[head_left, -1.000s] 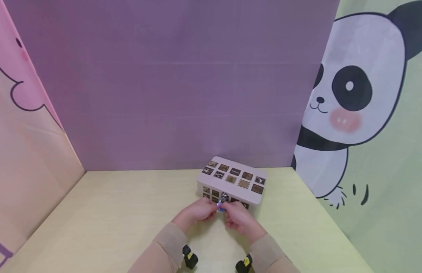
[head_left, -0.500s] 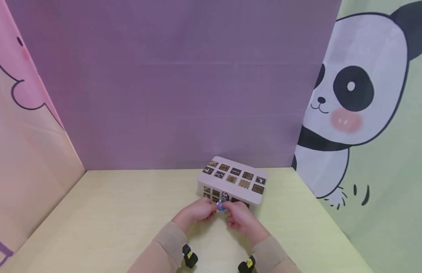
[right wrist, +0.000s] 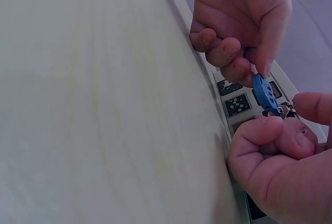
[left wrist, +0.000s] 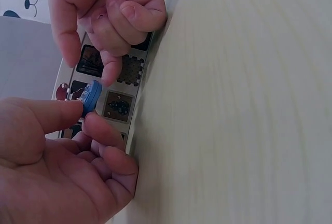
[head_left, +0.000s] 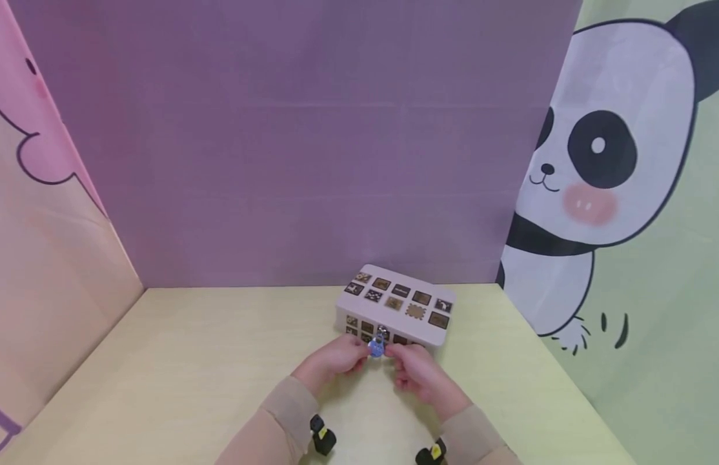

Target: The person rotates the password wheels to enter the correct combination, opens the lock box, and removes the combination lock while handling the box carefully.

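Observation:
A small blue padlock (head_left: 376, 347) is at the metal clasp (head_left: 383, 331) on the front of a white box (head_left: 408, 300) covered in little square pictures. My left hand (head_left: 339, 356) pinches the padlock's body between thumb and index finger, seen also in the left wrist view as a blue disc-like lock (left wrist: 92, 97). My right hand (head_left: 420, 374) is just right of it, thumb and index finger apart with nothing between them and the other fingers bent. Its index fingertip lies close to the padlock (right wrist: 265, 94); whether they touch I cannot tell. How the shackle sits in the clasp is too small to tell.
The box stands near the back edge of a pale wooden table (head_left: 220, 361), turned at an angle. Behind it rises a purple panel (head_left: 301, 161). A panda-printed panel (head_left: 627, 271) bounds the right side, and a pink-printed panel (head_left: 51, 278) the left.
My right hand has let go of the padlock and drawn slightly right, leaving more of the blue body visible. My left hand stays on it, and the box has kept its place.

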Tool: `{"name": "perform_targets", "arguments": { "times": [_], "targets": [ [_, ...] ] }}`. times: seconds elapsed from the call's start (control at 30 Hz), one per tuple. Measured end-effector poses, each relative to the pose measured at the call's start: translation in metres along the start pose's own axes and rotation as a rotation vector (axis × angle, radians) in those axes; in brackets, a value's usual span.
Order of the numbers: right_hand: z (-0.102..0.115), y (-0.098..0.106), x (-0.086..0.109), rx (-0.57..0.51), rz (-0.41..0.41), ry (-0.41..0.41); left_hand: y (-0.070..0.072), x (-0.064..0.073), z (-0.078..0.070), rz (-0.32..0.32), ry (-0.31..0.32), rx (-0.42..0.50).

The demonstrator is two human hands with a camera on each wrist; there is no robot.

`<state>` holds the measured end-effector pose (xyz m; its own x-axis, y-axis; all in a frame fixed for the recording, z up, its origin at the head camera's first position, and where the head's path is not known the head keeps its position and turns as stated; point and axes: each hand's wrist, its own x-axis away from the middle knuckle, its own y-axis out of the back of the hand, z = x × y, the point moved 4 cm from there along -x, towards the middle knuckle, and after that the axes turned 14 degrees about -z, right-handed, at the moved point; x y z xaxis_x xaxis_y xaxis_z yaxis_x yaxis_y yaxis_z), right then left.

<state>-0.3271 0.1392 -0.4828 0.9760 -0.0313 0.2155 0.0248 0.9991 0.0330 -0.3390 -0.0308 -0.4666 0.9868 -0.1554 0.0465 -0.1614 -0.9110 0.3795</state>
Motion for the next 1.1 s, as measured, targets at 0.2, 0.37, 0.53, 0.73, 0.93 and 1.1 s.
{"name": "perform_targets", "arguments": {
  "times": [0.2,0.37,0.53,0.73,0.93,1.1],
  "targets": [
    [0.000,0.000,0.000,-0.002,-0.002,0.004,0.000,-0.001,0.001,-0.005,-0.006,-0.017],
    [-0.002,0.000,-0.001,-0.003,0.005,0.018,0.000,-0.001,0.002,-0.012,-0.008,-0.007],
    [-0.003,-0.002,-0.001,-0.013,0.020,0.020,-0.001,-0.001,0.002,-0.019,-0.006,-0.004],
    [-0.001,-0.004,0.001,-0.034,0.030,0.020,0.000,-0.001,0.002,-0.017,-0.011,-0.015],
    [-0.001,-0.008,0.001,-0.042,0.041,0.006,-0.001,-0.002,0.002,-0.009,-0.026,-0.021],
    [-0.003,-0.012,0.000,-0.065,0.039,-0.005,-0.001,-0.003,0.003,-0.003,-0.027,-0.021]
  ]
}}
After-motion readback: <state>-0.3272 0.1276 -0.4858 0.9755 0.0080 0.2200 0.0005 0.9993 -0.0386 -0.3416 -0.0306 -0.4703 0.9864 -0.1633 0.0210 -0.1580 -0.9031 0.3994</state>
